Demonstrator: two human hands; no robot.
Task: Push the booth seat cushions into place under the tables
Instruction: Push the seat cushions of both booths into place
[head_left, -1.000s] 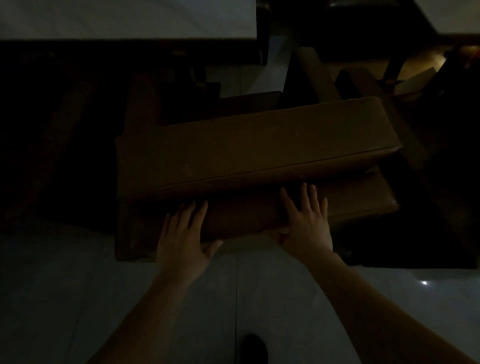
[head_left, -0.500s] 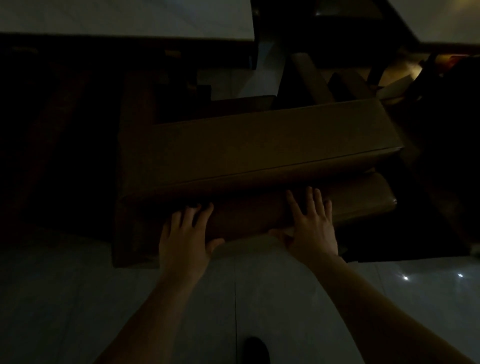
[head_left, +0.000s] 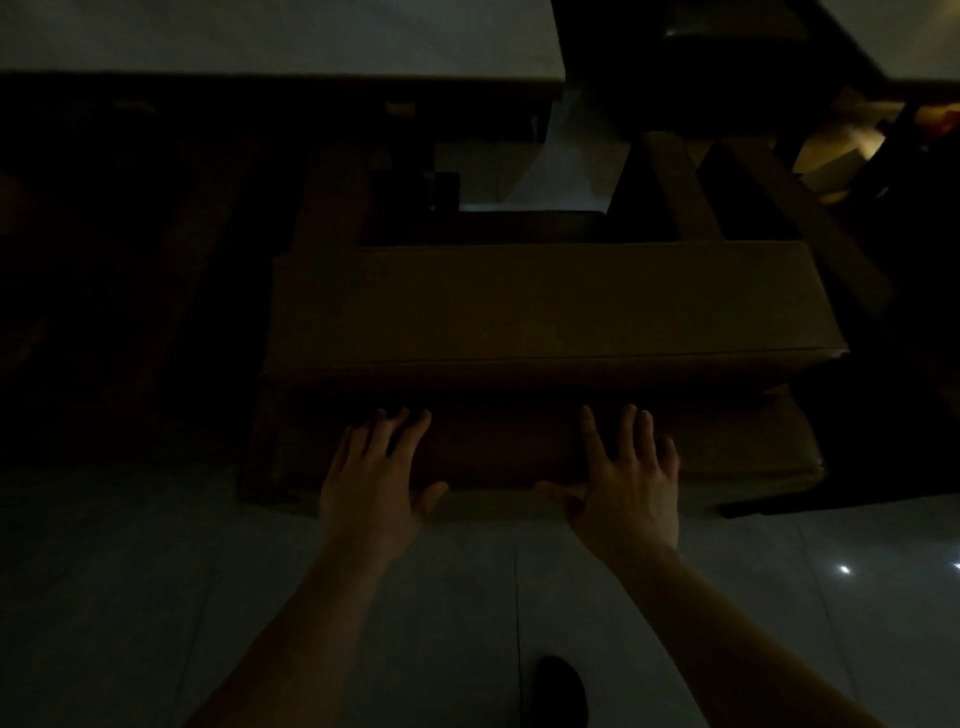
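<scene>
— What was the biggest thing in view?

— The pale tiled floor (head_left: 156, 597) filled the whole near part, dim all over. Beyond it I counted two tables: one table top (head_left: 270, 36) along the far left edge and the corner of a second table (head_left: 914, 36) at the far right.

— And the cushions?

— Two brown ones, stacked. The upper cushion (head_left: 545, 306) lay across the lower cushion (head_left: 737, 457), which sat on the floor with its near face showing, just short of the left table's near edge.

— The hands?

— Two, both flat. The left hand (head_left: 371, 488) and the right hand (head_left: 631, 491) pressed on the lower cushion's near face, fingers straight and spread, thumbs pointing toward each other, gripping nothing.

— Anything smaller?

— One dark shoe tip (head_left: 563, 691) at the floor's near edge.
</scene>
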